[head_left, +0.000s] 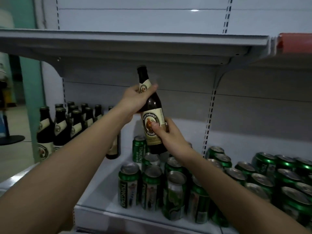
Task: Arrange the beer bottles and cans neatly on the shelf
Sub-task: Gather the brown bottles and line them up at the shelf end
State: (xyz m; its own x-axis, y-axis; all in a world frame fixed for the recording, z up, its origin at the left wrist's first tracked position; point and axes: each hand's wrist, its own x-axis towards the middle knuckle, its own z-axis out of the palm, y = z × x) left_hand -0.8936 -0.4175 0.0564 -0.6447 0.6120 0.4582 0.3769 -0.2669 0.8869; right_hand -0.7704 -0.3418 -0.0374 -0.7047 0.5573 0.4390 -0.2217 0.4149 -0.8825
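Observation:
A dark brown beer bottle (152, 105) with a cream label hangs in the air above the white shelf (104, 188), tilted slightly left at the top. My left hand (135, 102) grips its neck and shoulder. My right hand (166, 134) holds the lower body, thumb pressed on the label. Several matching bottles (67, 125) stand in rows at the shelf's left. Several green cans (152, 184) stand grouped below the held bottle, and more green cans (270, 176) fill the right section.
An upper shelf (135, 43) overhangs close above the bottle's cap. One more bottle (114, 149) stands partly hidden behind my left forearm. Bare shelf surface lies between the bottle rows and the cans. A slotted upright (209, 125) divides the two shelf sections.

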